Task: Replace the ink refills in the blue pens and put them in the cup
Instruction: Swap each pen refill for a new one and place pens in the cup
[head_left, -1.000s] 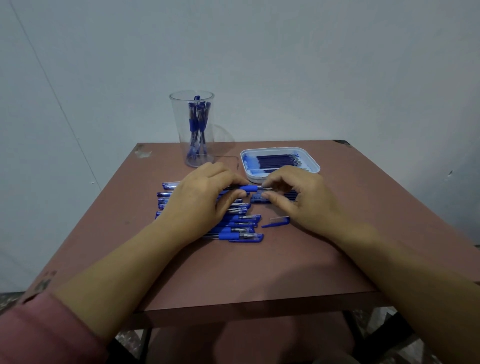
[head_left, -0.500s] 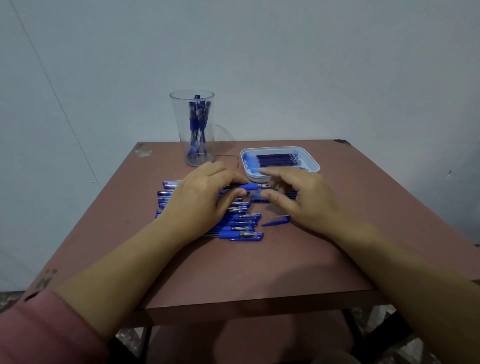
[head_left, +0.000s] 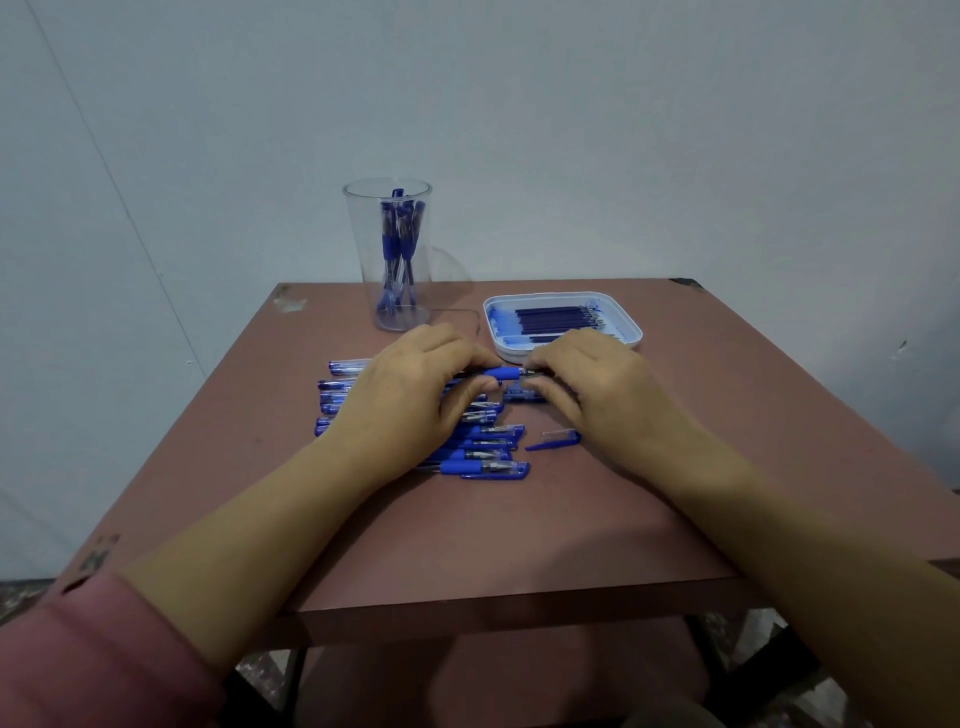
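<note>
My left hand (head_left: 410, 395) grips a blue pen (head_left: 501, 373) by its barrel, held level above the table. My right hand (head_left: 597, 389) pinches the pen's tip end between thumb and fingers. Under my left hand lies a row of several blue pens (head_left: 488, 457). A loose blue cap (head_left: 553, 440) rests on the table beside my right hand. A clear plastic cup (head_left: 389, 249) with several blue pens upright in it stands at the back. A white tray (head_left: 626, 325) of dark ink refills (head_left: 556, 318) sits behind my right hand.
The reddish-brown table (head_left: 519, 530) stands against a pale wall. Its front edge is close to me, with dark legs and a patterned floor below. A pink sleeve (head_left: 93, 654) covers my left forearm near the elbow.
Both hands have shifted slightly away from me with the pen, and my right fingers have closed more tightly on its tip end.
</note>
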